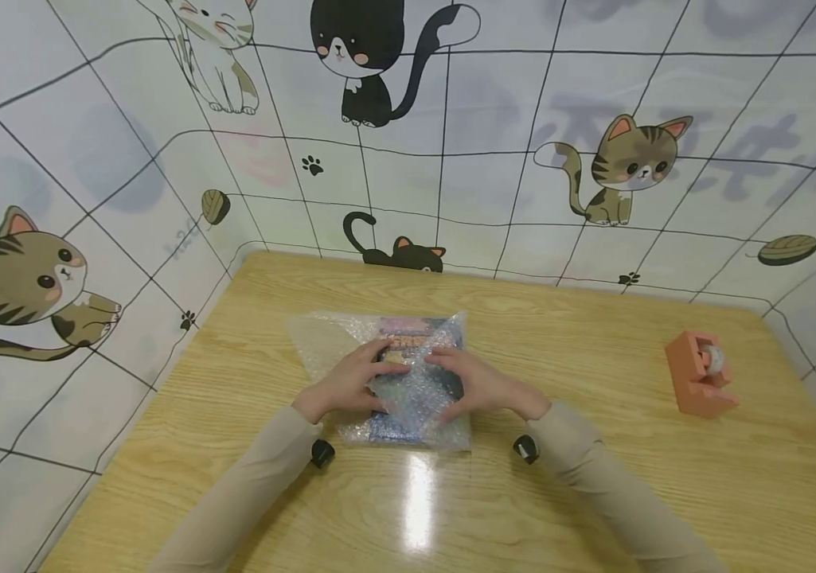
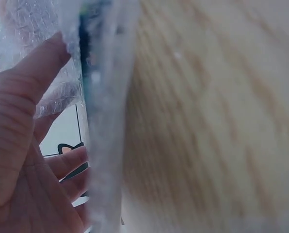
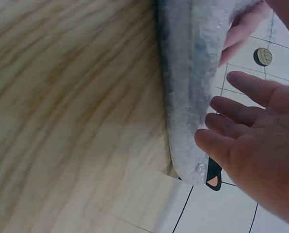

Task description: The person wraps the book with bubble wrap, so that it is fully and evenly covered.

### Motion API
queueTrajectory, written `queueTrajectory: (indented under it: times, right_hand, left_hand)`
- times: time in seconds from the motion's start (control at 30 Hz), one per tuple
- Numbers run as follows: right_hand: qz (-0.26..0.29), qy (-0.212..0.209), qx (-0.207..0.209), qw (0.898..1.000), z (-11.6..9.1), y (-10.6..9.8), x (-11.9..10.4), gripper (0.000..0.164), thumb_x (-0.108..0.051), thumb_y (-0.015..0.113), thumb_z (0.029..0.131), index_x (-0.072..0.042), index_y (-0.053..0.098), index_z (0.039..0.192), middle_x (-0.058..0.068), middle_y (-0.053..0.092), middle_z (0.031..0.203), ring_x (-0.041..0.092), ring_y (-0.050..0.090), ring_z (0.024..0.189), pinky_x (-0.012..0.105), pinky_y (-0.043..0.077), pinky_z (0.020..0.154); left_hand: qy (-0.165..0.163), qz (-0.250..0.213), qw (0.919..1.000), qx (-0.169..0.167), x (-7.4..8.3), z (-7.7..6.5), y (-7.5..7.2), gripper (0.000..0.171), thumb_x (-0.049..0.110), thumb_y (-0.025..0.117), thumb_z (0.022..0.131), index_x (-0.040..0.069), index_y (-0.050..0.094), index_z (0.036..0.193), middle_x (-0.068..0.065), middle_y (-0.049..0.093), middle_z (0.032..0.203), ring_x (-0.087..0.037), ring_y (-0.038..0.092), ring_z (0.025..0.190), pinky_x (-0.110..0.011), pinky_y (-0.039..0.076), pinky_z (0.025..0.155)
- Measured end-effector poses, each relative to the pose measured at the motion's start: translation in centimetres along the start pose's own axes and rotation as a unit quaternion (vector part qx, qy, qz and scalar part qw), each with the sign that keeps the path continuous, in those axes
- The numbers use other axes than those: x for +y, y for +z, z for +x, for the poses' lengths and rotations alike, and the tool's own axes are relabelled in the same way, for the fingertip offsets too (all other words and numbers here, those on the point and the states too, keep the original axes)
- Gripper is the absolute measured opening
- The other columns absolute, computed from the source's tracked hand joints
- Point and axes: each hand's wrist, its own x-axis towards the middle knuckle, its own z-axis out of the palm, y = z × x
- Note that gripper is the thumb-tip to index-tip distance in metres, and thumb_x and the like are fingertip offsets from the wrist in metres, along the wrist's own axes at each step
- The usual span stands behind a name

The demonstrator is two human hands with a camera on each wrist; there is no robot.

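Observation:
A flat, book-like item with a colourful printed cover (image 1: 408,342) lies on the table, folded in clear bubble wrap (image 1: 418,398). Its lettering is blurred by the wrap. On the left part of the wrap rests my left hand (image 1: 353,378), fingers spread and slightly bent; in the left wrist view its thumb (image 2: 42,63) touches the bubble wrap. My right hand (image 1: 482,382) lies over the right side, fingers reaching toward the middle. The right wrist view has that hand (image 3: 261,126) with extended fingers beside the wrapped edge (image 3: 188,97).
A loose flap of bubble wrap (image 1: 318,338) spreads out at the upper left. Off to the right on the wooden table (image 1: 565,350) stands an orange tape dispenser (image 1: 697,378) with a roll of tape. A cat-patterned cloth (image 1: 486,183) hangs behind and at the sides.

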Motion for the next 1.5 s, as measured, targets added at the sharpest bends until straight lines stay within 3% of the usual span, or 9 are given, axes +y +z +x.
queueTrajectory:
  times: [0.13,0.5,0.7,0.77,0.9,1.1,1.3,1.4,1.5]
  right_hand:
    - [-0.023,0.007,-0.046,0.999,-0.3,0.0,0.1,0.103,-0.033,0.085,0.064,0.008,0.030,0.141,0.031,0.019,0.148,0.047,0.019,0.135,0.058,0.022,0.107]
    - [-0.056,0.009,-0.044,0.997,-0.1,0.6,-0.4,0.110,-0.037,0.085,0.062,0.009,0.025,0.143,0.029,0.017,0.149,0.044,0.016,0.137,0.054,0.020,0.110]
    - [-0.047,0.017,-0.054,0.997,-0.1,0.4,-0.5,0.110,-0.036,0.085,0.063,0.008,0.024,0.144,0.028,0.014,0.151,0.043,0.014,0.138,0.053,0.021,0.110]
    - [-0.045,0.020,-0.055,0.997,-0.2,0.4,-0.5,0.110,-0.036,0.085,0.064,0.008,0.023,0.144,0.028,0.014,0.151,0.043,0.014,0.138,0.053,0.021,0.109]
    - [-0.038,0.027,-0.058,0.997,-0.3,0.3,-0.6,0.110,-0.035,0.084,0.064,0.007,0.023,0.144,0.028,0.013,0.151,0.043,0.013,0.138,0.054,0.021,0.109]
    - [-0.032,0.029,-0.059,0.997,-0.4,0.3,-0.7,0.110,-0.035,0.084,0.064,0.007,0.023,0.144,0.027,0.013,0.151,0.043,0.013,0.138,0.054,0.022,0.109]
    - [-0.023,0.029,-0.059,0.998,-0.4,0.3,-0.6,0.109,-0.034,0.084,0.065,0.007,0.022,0.145,0.027,0.012,0.151,0.042,0.012,0.139,0.054,0.021,0.109]
    - [-0.019,0.027,-0.059,0.998,-0.4,0.3,-0.7,0.109,-0.034,0.085,0.064,0.007,0.022,0.144,0.027,0.012,0.151,0.043,0.012,0.138,0.054,0.021,0.109]
    - [-0.020,0.027,-0.059,0.998,-0.5,0.3,-0.7,0.110,-0.034,0.085,0.064,0.007,0.022,0.144,0.028,0.012,0.151,0.043,0.012,0.138,0.054,0.021,0.109]
  left_hand:
    - [-0.007,-0.007,0.9999,-0.002,-0.2,-0.1,0.1,0.062,0.035,0.078,0.074,0.014,0.058,0.129,-0.027,0.030,0.145,-0.043,0.025,0.134,-0.058,0.028,0.105]
    - [-0.025,-0.101,0.9944,-0.015,-1.5,-1.6,-1.8,0.074,0.014,0.076,0.064,0.000,0.049,0.132,-0.029,0.030,0.145,-0.049,0.022,0.133,-0.064,0.020,0.105]
    - [-0.129,-0.086,0.9836,0.092,-3.0,-4.0,-4.1,0.060,0.007,0.067,0.071,-0.007,0.050,0.127,-0.032,0.038,0.138,-0.049,0.029,0.129,-0.063,0.022,0.104]
    - [-0.196,-0.049,0.9683,0.147,-3.4,-4.6,-4.4,0.055,0.008,0.066,0.077,-0.009,0.050,0.126,-0.032,0.040,0.135,-0.049,0.033,0.127,-0.061,0.029,0.102]
    - [-0.332,-0.027,0.9183,0.213,-3.9,-5.2,-4.7,0.059,0.016,0.064,0.085,-0.015,0.040,0.130,-0.034,0.038,0.131,-0.047,0.037,0.120,-0.058,0.041,0.091]
    - [-0.417,-0.176,0.8644,0.219,-4.1,-5.7,-4.9,0.069,0.021,0.060,0.090,-0.019,0.026,0.135,-0.029,0.062,0.096,-0.031,0.065,0.076,-0.036,0.054,0.069]
    - [-0.444,-0.362,0.7862,0.233,-4.7,-5.5,-4.9,0.061,0.015,0.059,0.091,-0.014,0.029,0.136,-0.008,0.063,0.076,-0.008,0.061,0.053,-0.023,0.054,0.057]
    - [-0.437,-0.396,0.7730,0.234,-4.5,-5.1,-4.9,0.035,0.013,0.055,0.093,-0.012,0.050,0.116,-0.006,0.061,0.077,-0.006,0.060,0.056,-0.024,0.055,0.059]
    - [-0.417,-0.418,0.7719,0.237,-3.9,-4.4,-5.1,0.022,0.013,0.053,0.094,-0.007,0.055,0.103,-0.010,0.063,0.085,-0.007,0.060,0.058,-0.025,0.056,0.061]
